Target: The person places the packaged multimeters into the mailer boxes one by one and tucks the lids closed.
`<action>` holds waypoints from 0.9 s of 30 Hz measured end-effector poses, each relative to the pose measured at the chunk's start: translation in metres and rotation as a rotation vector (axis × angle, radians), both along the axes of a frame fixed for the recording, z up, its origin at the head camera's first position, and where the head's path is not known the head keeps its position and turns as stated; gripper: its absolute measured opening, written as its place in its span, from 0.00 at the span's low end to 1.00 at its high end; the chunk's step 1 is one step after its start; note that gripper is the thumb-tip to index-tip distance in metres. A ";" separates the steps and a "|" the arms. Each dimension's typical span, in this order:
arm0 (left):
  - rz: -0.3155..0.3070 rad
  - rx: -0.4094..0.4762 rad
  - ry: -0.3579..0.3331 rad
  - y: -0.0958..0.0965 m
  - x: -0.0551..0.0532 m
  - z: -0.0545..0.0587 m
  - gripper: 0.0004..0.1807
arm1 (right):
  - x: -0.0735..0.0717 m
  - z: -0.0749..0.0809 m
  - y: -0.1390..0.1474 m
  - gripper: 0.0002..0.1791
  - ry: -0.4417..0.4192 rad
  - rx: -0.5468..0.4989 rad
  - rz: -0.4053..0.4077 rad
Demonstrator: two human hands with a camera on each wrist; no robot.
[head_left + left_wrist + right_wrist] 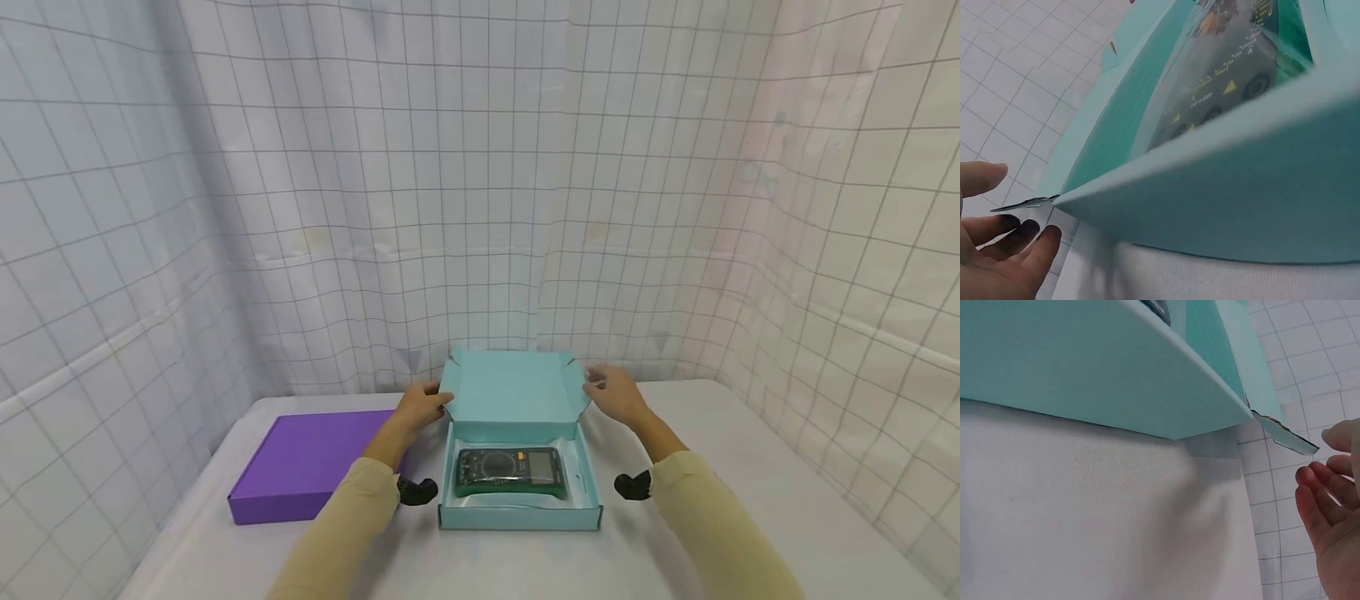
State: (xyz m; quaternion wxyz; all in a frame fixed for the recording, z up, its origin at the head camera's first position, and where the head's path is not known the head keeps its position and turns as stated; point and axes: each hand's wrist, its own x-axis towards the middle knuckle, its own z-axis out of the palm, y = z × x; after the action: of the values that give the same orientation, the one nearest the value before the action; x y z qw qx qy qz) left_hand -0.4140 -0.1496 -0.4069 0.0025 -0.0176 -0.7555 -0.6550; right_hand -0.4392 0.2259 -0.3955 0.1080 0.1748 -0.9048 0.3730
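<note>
Pale yellow sleeves (pixel 337 533) come in from the bottom of the head view, one on either side, each with a black wrist device (pixel 633 486) beside its cuff. Between the two forearms, on the white-covered table (pixel 540 567), sits a teal box (pixel 521 518). Its lid (pixel 513 387) is up and leans back toward the table's far edge.

Inside the box lies the multimeter (pixel 510 475), face up and sideways, with its display toward the table's right edge and its dial near the middle. Clear film covers it, its casing shows green along the near side, and white packing lies around it.

At the lid's left side is the left hand (pixel 420 406). Its thumb is raised above a thin flap (pixel 1025 203) and its bent fingers lie under it; the thumb stands clear of the flap, and whether the fingertips touch it I cannot tell.

On the lid's opposite side, the right hand (pixel 617 396) has its thumb and loosely bent fingers parted, just beside the tip of the matching flap (pixel 1291 440), with no grip on it.

Toward the table's left edge rests a closed purple box (pixel 315 458), partly behind the left forearm. Grid-patterned curtains (pixel 480 167) hang beyond the far edge and along both sides.
</note>
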 end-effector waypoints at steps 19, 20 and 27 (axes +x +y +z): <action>-0.052 0.323 -0.057 0.006 -0.004 -0.009 0.29 | -0.002 -0.010 -0.011 0.31 -0.323 -0.469 0.112; -0.053 0.327 -0.053 0.006 -0.004 -0.009 0.29 | -0.002 -0.010 -0.011 0.32 -0.348 -0.494 0.126; -0.053 0.335 -0.046 0.006 -0.003 -0.006 0.29 | -0.003 -0.015 -0.012 0.37 -0.505 -0.563 0.147</action>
State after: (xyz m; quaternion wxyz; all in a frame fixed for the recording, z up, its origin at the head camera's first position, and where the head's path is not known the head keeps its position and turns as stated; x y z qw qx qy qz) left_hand -0.4169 -0.1434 -0.4129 -0.0293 -0.0217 -0.6347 -0.7719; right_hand -0.4420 0.2140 -0.4104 -0.1013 0.1055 -0.7501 0.6450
